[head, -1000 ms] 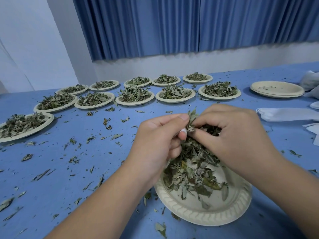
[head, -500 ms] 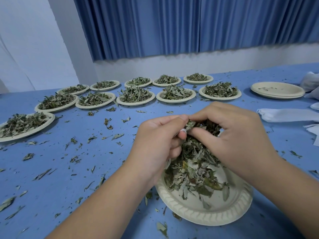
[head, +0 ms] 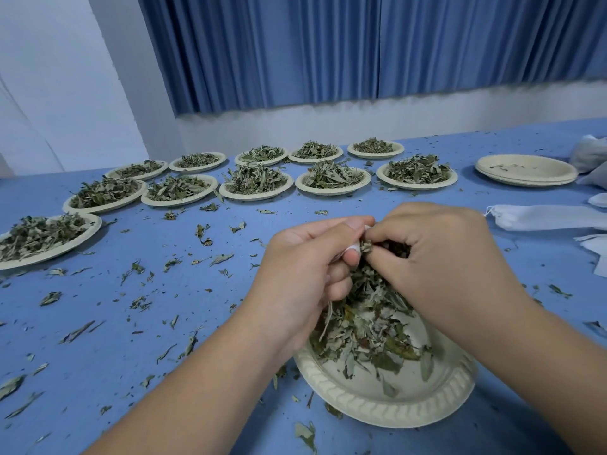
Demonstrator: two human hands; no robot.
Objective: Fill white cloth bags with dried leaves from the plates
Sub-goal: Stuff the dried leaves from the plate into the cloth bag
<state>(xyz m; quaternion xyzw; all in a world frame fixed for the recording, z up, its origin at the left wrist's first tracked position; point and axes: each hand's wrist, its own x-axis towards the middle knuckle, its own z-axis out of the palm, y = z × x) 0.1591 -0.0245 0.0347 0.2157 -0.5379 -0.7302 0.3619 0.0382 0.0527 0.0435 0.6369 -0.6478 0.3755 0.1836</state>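
Over the near plate (head: 387, 412), my left hand (head: 305, 274) pinches the white cloth bag (head: 354, 247) mouth open while my right hand (head: 437, 261), clenched on dried leaves (head: 368, 326), stuffs them in; spills land on that plate.

The counter (head: 98, 323) lies open on the left, strewn only with flat leaf scraps (head: 138, 303). Filled plates (head: 256, 183) line the far edge; stacked empty plates (head: 525, 170) and white cloth bags (head: 542, 218) crowd the right edge.
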